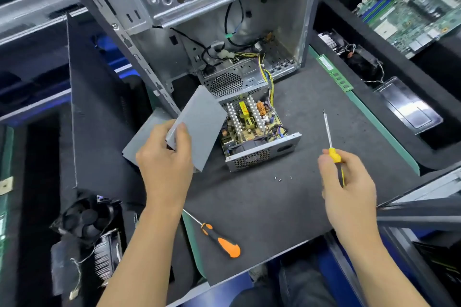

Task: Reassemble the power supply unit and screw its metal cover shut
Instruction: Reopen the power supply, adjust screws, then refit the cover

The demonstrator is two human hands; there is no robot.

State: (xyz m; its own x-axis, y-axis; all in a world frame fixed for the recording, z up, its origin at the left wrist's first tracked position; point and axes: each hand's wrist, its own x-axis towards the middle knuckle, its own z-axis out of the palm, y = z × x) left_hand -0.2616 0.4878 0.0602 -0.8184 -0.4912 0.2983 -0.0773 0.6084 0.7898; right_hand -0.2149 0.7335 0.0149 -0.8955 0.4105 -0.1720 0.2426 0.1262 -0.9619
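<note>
PSU open on bench, cover off, both hands busy.
Left hand (pixel 164 157) grip clamped on bent grey metal cover (pixel 199 122), held tilted just left of the open power supply unit (pixel 254 132) (circuit board exposed) on the dark bench (pixel 262 207); orange screwdriver (pixel 219 237) lies near the front edge; loose screws (pixel 280 179) before the unit; right hand (pixel 349 182) grip curled round yellow screwdriver (pixel 331 142), tip up.

No text, label or number can be read anywhere. The sticker on the green memory stick (pixel 335 73) is too blurred.
</note>
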